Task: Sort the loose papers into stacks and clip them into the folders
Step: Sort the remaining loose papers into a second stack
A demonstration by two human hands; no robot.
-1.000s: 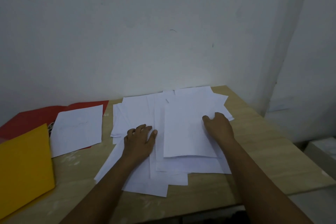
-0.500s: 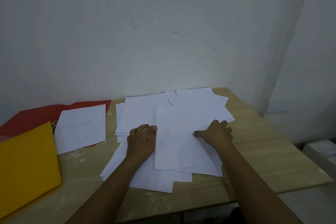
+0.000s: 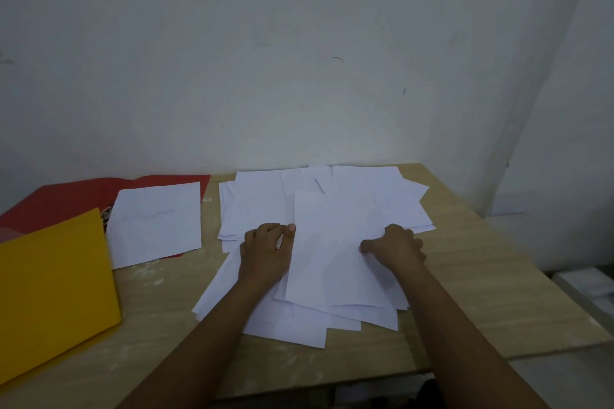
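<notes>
Two hands rest on a loose heap of white papers [image 3: 332, 206] spread across the middle of the wooden desk [image 3: 481, 276]. The left hand [image 3: 265, 252] lies on the heap with fingers curled, its thumb at the left edge of the top sheet [image 3: 332, 262]. The right hand [image 3: 395, 247] presses down on that sheet's right side, fingers bent; whether it pinches the paper I cannot tell. Left of the heap, a single sheet [image 3: 156, 222] lies on a red folder [image 3: 66, 199], with a yellow folder [image 3: 50, 292] nearer the desk's front edge.

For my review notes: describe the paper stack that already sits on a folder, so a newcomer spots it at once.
Start at the wooden table and look left of the big loose paper pile. There a red folder lies open behind a yellow folder. The stack is the only paper lying on red, apart from the pile.
</notes>
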